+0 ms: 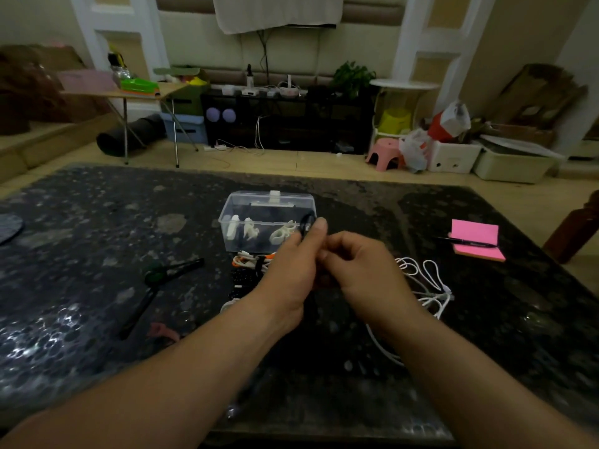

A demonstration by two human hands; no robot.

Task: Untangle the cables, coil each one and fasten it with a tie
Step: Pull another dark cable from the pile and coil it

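Observation:
My left hand (291,270) and my right hand (363,270) meet above the middle of the dark table (97,254). Between them they hold a thin black cable (306,223), whose loop sticks up above my left thumb. My right hand's fingers are curled and pinch the cable where the hands touch. A loose white cable (424,283) lies tangled on the table just right of my right hand. A bundle of orange and white cables (249,260) lies left of my left hand, partly hidden by it.
A clear plastic box (265,222) with white ties inside stands just behind my hands. Black scissors-like tool (171,270) lies to the left. Pink sticky notes (476,238) with a black pen (466,243) sit at the right. A pink strip (162,332) lies near left.

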